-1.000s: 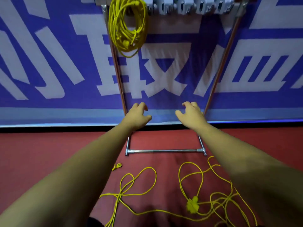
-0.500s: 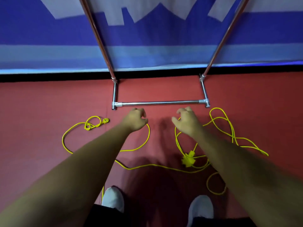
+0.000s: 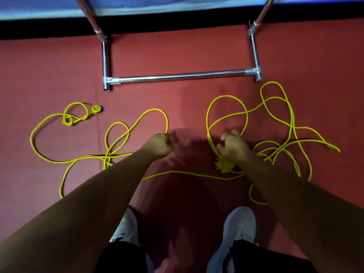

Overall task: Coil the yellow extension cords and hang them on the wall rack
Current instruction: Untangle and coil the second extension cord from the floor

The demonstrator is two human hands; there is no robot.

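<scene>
The yellow extension cord (image 3: 226, 96) sprawls in loose loops on the red floor (image 3: 59, 66) just in front of the rack's base bar (image 3: 177, 76). Its socket block (image 3: 224, 166) lies farther from that bar. Both hands reach down, likely to gather it. The right hand (image 3: 233, 147) hovers half-open over 1 loop. The left hand (image 3: 159, 145) is fisted at another loop's edge, and I cannot tell whether it pinches cord.

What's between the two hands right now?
Head view: mostly bare red floor between left hand and right hand; only a cord strand crosses, right beside the right hand.
</scene>
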